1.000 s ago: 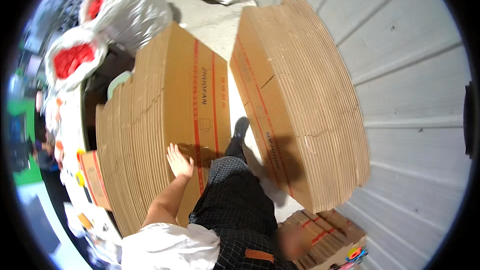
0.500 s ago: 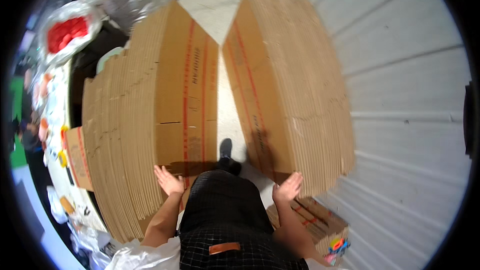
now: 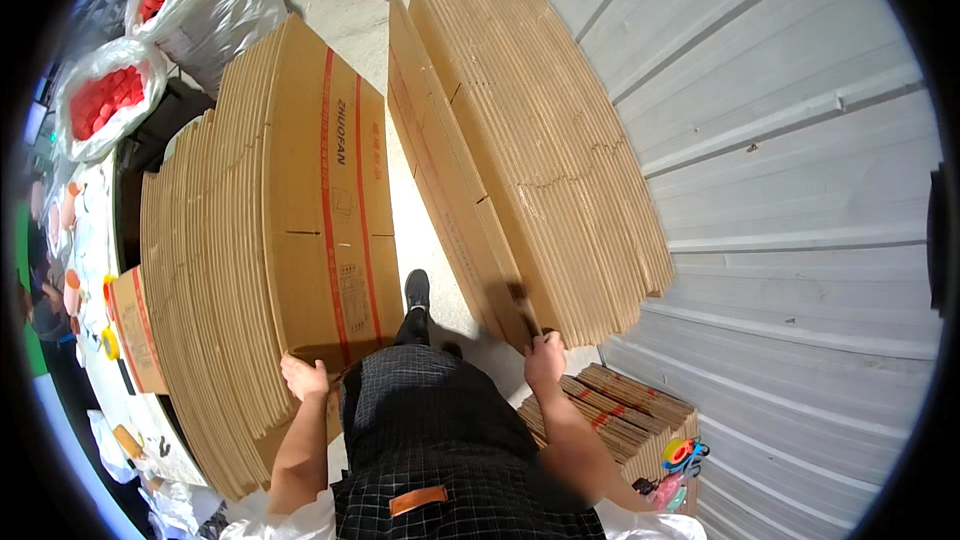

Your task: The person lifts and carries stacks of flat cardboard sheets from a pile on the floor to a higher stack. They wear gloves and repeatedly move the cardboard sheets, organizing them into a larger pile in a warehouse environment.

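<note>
Two tall rows of flattened cardboard boxes stand on edge, one to each side of me. My left hand [image 3: 304,377] rests with its fingers stretched against the near end of the left row [image 3: 215,270]. At the near corner of the right row [image 3: 545,160], my right hand [image 3: 545,358] is closed on the edge of a flattened cardboard box [image 3: 440,180]. That box is the innermost one and leans away from the others, leaving a narrow gap. Red stripes and dark print mark the left row's inner face.
Folded cartons [image 3: 640,405] lie at lower right, with tape rolls [image 3: 678,454] beside them. A corrugated metal wall [image 3: 780,190] runs along the right. Bags of red pieces [image 3: 108,100] and a cluttered white table [image 3: 105,240] stand left. My shoe [image 3: 417,290] is between the rows.
My right hand, spread before, has closed on the innermost box of the right row, which has parted from the rest. My left hand stays open by the left row. The view has shifted right.
</note>
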The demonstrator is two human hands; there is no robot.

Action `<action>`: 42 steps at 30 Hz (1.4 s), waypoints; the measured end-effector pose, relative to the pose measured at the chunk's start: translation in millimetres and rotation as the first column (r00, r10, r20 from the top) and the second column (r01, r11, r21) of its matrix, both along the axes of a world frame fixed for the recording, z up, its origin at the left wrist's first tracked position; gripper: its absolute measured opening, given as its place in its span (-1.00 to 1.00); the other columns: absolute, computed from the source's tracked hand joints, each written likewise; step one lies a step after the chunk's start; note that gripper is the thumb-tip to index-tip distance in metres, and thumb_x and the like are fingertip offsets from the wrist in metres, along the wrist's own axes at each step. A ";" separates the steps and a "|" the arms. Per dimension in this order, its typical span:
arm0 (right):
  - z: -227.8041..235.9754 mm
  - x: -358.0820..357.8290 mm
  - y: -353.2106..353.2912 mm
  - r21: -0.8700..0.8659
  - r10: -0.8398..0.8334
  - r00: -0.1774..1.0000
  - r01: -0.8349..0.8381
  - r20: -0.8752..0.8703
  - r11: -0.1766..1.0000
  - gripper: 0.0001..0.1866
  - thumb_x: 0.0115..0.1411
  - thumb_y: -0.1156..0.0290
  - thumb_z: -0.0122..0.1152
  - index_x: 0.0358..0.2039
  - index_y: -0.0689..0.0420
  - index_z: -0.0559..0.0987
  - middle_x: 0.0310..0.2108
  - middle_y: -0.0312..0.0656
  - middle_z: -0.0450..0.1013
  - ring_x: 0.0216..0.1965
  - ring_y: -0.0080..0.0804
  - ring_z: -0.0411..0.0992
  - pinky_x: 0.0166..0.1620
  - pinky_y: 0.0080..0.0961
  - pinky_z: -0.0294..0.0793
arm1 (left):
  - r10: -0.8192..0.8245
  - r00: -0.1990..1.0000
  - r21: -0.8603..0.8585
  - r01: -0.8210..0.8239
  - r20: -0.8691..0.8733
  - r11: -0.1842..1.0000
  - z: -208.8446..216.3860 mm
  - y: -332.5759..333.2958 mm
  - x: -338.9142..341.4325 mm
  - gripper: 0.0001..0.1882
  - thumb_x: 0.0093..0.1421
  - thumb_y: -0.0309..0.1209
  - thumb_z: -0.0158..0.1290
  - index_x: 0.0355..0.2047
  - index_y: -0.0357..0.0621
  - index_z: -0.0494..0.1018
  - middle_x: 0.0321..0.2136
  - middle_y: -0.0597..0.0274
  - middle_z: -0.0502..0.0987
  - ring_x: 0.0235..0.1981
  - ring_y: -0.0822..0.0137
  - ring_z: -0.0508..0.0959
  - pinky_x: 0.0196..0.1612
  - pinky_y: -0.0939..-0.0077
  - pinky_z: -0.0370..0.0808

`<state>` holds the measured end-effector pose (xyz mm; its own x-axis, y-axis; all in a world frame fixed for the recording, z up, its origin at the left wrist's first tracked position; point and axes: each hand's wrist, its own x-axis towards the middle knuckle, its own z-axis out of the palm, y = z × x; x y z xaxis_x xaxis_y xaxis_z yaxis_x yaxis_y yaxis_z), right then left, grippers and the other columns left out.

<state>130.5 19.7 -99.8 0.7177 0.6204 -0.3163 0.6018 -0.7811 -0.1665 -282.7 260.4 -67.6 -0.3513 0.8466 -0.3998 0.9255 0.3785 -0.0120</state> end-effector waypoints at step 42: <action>270.3 -70.2 267.0 0.211 0.996 -0.014 -0.977 0.083 -0.031 -0.37 -0.05 0.44 0.43 0.07 0.15 0.41 0.05 -0.01 0.38 0.09 0.03 0.34 0.16 -0.09 0.34 | 0.415 0.767 0.390 -0.619 0.490 0.682 -35.6 -111.3 3.0 -0.21 0.11 -0.25 0.23 0.26 -0.35 0.15 0.29 -0.17 0.21 0.34 -0.09 0.19 0.38 0.10 0.15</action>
<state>60.3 286.7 170.5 -0.6834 0.7205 -0.1175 0.7193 0.6372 -0.2767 -279.7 149.1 -103.1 -0.7239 0.6725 -0.1541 0.4775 0.6495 0.5917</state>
